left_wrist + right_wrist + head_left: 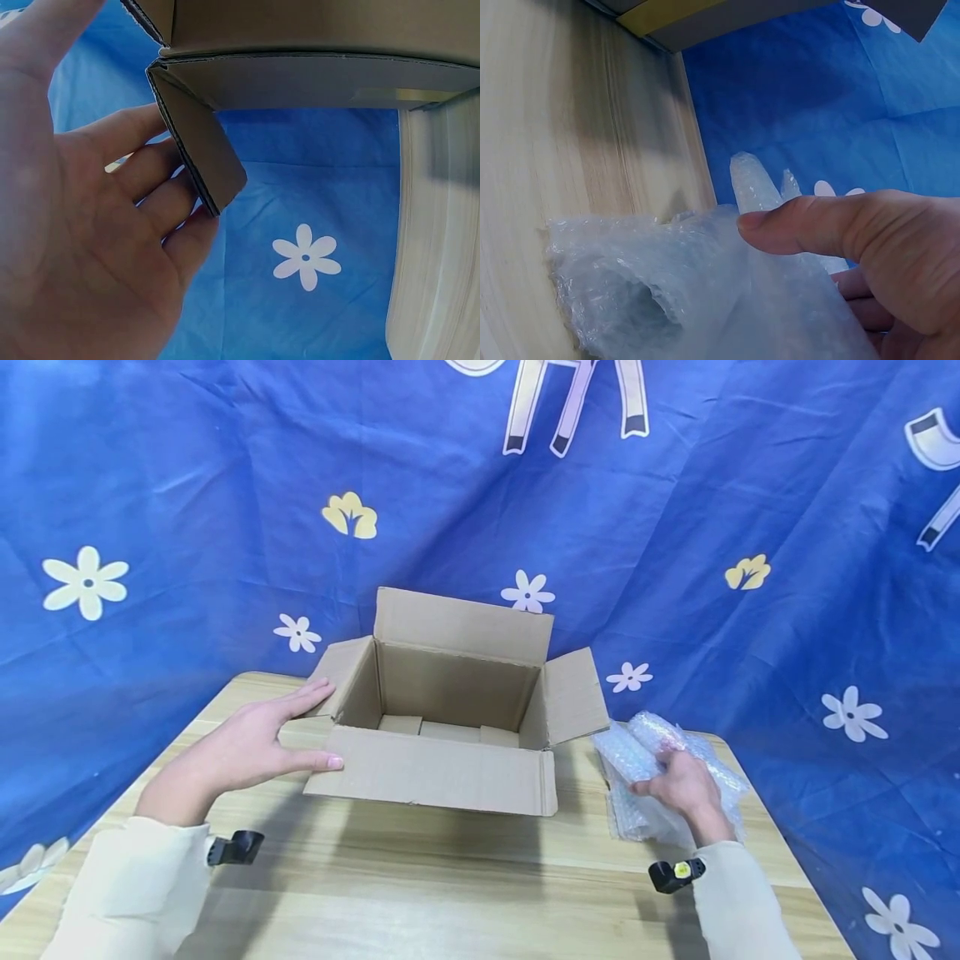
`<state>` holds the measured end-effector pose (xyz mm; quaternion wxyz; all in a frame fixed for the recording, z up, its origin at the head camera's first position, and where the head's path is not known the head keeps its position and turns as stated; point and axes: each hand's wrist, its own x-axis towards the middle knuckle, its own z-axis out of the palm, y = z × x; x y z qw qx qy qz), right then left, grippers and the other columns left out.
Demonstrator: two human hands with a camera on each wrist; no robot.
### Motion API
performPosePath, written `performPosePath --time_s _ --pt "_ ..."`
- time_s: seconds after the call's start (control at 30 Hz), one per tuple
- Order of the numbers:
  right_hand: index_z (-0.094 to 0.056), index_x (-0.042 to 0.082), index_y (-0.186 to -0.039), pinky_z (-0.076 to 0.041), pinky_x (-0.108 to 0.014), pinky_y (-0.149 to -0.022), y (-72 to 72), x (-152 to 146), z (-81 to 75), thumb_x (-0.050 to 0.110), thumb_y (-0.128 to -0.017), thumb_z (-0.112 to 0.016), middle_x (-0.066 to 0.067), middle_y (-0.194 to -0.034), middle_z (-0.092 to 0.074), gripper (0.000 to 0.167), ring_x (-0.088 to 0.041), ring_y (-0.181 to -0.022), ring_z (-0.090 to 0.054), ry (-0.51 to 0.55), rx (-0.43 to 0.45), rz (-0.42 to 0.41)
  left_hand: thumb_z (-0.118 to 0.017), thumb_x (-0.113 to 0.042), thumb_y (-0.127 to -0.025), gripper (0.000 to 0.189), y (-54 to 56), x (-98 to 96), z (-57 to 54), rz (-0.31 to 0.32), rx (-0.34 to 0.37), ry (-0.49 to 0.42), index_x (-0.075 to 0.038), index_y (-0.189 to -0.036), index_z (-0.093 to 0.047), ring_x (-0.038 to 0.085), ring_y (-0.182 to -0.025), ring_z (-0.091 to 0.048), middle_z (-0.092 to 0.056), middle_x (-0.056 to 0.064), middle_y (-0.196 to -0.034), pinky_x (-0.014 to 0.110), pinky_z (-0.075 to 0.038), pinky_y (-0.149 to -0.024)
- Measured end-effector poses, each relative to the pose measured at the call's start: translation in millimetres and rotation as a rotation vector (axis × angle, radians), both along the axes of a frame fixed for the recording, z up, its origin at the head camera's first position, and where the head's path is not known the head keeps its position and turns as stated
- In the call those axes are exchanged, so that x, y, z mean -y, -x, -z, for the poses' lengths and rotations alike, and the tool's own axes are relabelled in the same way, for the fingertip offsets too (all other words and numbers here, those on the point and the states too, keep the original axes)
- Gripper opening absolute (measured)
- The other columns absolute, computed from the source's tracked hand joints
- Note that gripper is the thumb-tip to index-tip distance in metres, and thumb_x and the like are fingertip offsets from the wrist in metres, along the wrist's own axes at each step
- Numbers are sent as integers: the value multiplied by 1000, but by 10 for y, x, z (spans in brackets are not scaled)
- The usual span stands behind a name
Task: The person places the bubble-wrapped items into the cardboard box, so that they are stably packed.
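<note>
A cardboard box (450, 687) stands on the table with its flaps spread and its inside bare. My left hand (251, 747) is at its left side, thumb tip at the front flap (442, 768) and fingers over the left flap (341, 668). In the left wrist view the fingers of the left hand (112, 217) lie nearly straight behind a flap (199, 135). To the right of the box, my right hand (682, 785) grips bubble wrap (630, 752). Seen from the right wrist, the thumb of that hand (885, 255) presses the clear sheet (697, 262), other fingers behind it.
The wooden table (420, 885) runs under box and wrap, its right edge close beside the bubble wrap. A blue cloth (442, 493) with white flowers hangs right behind the table. The box's right flap (576, 697) sticks out toward the wrap.
</note>
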<state>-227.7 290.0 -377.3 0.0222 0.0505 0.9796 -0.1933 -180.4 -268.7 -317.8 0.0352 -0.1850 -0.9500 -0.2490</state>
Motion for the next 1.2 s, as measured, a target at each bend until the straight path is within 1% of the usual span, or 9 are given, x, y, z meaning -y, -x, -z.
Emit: performPosePath --time_s 0.2,0.3,0.53,0.63,0.73,0.8,0.87,0.97,1.2 --pt "-51 -10 -139 -48 -60 -86 -67 -45 -67 40 -70 -89 -37 -134 -50 93 -46 -110 -54 -2 -33 -41 -79 -59 -79 104 1 -16 0 10 -5 -1 -9 -158 -31 47 -139 -33 -28 15 -161 66 -32 -105" --pt "-50 -9 -140 -48 -60 -86 -93 -57 -110 39 -71 -88 -38 -135 -49 92 -46 -111 -53 0 -60 -54 -79 -59 -78 105 0 -20 -6 9 -3 -2 -9 -157 -31 47 -138 -34 -29 16 -160 66 -32 -105" --pt "-54 -12 -135 -51 -49 -74 -122 -100 -226 33 -72 -88 -36 -125 -57 85 -38 -95 -59 36 -129 -80 -79 -59 -78 105 4 -21 -23 8 1 -4 -8 -157 -32 47 -138 -34 -29 18 -159 66 -32 -105" --pt "-58 -14 -130 -51 -53 -79 -136 -126 -275 30 -71 -89 -36 -123 -58 79 -42 -98 -59 37 -191 -108 -79 -58 -78 105 4 -20 -25 9 0 -7 -8 -157 -32 47 -139 -34 -29 18 -159 66 -32 -105" --pt "-61 -12 -128 -50 -54 -81 -164 -153 -329 31 -70 -90 -34 -126 -59 77 -46 -104 -59 28 -253 -126 -79 -58 -78 105 3 -18 -26 10 -1 -9 -7 -157 -32 47 -139 -34 -30 18 -159 65 -32 -105" --pt "-63 -8 -128 -52 -50 -76 -190 -174 -373 35 -70 -91 -32 -125 -60 78 -45 -102 -60 26 -268 -123 -80 -57 -78 105 3 -16 -25 13 -4 -10 -7 -157 -32 46 -139 -34 -31 19 -158 65 -32 -105" --pt "-63 -7 -130 -51 -42 -68 -216 -194 -420 39 -70 -91 -31 -121 -63 80 -40 -94 -62 30 -266 -119 -80 -57 -78 105 2 -15 -25 16 -6 -11 -6 -156 -33 46 -139 -34 -31 19 -158 65 -32 -105" --pt "-63 -6 -130 -45 -34 -60 -252 -222 -491 42 -70 -90 -31 -113 -65 81 -33 -84 -60 19 -263 -119 -80 -57 -78 104 2 -15 -25 18 -6 -13 -6 -156 -33 47 -139 -33 -31 19 -158 65 -32 -105" --pt "-63 -6 -129 -44 -33 -58 -313 -260 -658 42 -70 -91 -33 -111 -65 81 -33 -81 -60 -8 -298 -127 -80 -58 -78 105 -2 -20 -27 9 -1 -8 -7 -157 -32 48 -138 -33 -30 19 -159 66 -31 -105"
